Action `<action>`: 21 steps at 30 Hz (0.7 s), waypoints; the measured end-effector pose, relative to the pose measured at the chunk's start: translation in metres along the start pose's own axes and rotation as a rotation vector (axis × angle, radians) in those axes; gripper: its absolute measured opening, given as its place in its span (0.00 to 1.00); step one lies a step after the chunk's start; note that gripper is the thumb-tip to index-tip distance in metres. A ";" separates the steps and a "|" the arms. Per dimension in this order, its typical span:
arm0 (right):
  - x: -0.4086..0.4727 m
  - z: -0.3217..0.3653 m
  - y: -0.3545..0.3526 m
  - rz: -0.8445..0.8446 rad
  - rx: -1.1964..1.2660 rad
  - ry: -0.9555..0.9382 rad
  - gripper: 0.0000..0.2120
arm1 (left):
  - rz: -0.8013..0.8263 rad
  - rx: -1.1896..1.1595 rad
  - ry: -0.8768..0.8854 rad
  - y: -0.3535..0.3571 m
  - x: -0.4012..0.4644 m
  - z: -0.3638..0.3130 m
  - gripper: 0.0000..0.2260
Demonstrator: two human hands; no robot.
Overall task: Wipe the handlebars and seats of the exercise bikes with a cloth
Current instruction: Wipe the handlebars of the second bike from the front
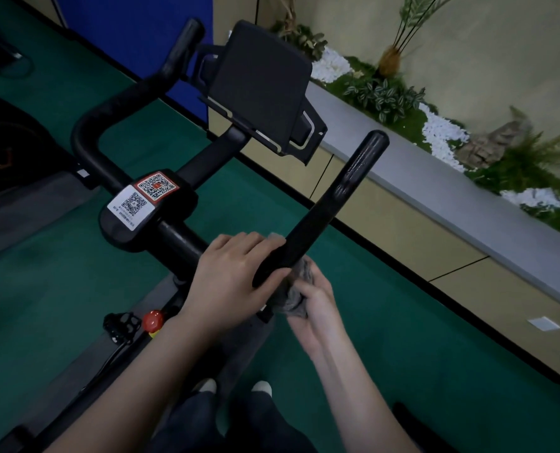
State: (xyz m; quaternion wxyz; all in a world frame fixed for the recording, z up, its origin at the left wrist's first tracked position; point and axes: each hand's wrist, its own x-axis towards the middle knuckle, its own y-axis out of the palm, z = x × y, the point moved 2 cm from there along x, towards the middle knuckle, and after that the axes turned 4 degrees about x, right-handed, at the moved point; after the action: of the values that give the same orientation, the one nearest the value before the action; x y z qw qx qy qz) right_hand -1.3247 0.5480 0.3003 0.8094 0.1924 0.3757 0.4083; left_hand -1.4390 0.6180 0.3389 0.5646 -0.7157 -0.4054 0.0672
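My left hand [236, 276] lay flat, fingers straight, over the near bend of the right handlebar [330, 204]. My right hand [314, 308] gripped the grey cloth [296, 289] beneath it. Best to wrap fully and stroke toward the far tip.

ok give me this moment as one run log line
left hand rests on right handlebar | right hand grips grey cloth against bar underside | left handlebar untouched
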 end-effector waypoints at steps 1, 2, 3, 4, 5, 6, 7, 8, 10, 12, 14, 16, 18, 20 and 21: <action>0.003 0.004 0.000 -0.018 0.029 0.001 0.20 | 0.012 -0.003 0.000 0.000 0.000 0.000 0.17; 0.006 0.009 0.000 -0.046 0.067 -0.007 0.18 | 0.025 -0.008 0.000 -0.001 0.001 0.000 0.17; 0.008 0.015 0.001 -0.076 0.106 -0.030 0.17 | 0.036 -0.014 -0.002 -0.001 0.001 -0.001 0.17; 0.011 0.020 0.001 -0.107 0.142 -0.062 0.17 | 0.044 -0.019 -0.004 -0.002 0.002 -0.001 0.17; 0.012 0.022 0.003 -0.134 0.166 -0.097 0.16 | 0.046 -0.022 -0.005 -0.002 0.002 -0.002 0.17; 0.012 0.023 0.004 -0.158 0.174 -0.130 0.15 | 0.046 -0.023 -0.005 -0.003 0.003 -0.002 0.16; 0.011 0.021 0.005 -0.172 0.166 -0.156 0.13 | 0.044 -0.023 -0.005 -0.003 0.003 -0.003 0.16; 0.009 0.019 0.007 -0.184 0.141 -0.181 0.11 | 0.041 -0.020 -0.004 -0.004 0.004 -0.004 0.16; 0.004 0.013 0.008 -0.216 0.074 -0.238 0.08 | 0.031 -0.011 -0.003 -0.004 0.005 -0.004 0.16; 0.000 0.010 0.008 -0.256 -0.003 -0.315 0.09 | 0.030 -0.004 -0.012 -0.004 0.008 -0.005 0.17; -0.001 0.013 0.007 -0.319 -0.063 -0.408 0.10 | 0.046 -0.001 -0.024 -0.004 0.013 -0.008 0.18; 0.003 0.023 0.009 -0.360 -0.095 -0.506 0.10 | 0.058 0.004 -0.029 -0.003 0.018 -0.012 0.20; 0.009 0.034 0.013 -0.376 -0.138 -0.594 0.11 | 0.057 -0.004 -0.034 -0.002 0.025 -0.015 0.20; 0.015 0.041 0.017 -0.382 -0.214 -0.676 0.12 | 0.068 -0.013 -0.049 0.000 0.031 -0.016 0.19; 0.017 0.042 0.019 -0.378 -0.258 -0.717 0.11 | 0.068 -0.014 -0.055 0.001 0.033 -0.017 0.18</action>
State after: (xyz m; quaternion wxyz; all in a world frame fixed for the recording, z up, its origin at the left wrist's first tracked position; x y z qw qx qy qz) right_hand -1.2958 0.5733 0.3317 0.9669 0.1471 0.0450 0.2036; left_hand -1.4079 0.6268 0.3558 0.5456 -0.7311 -0.3966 0.1029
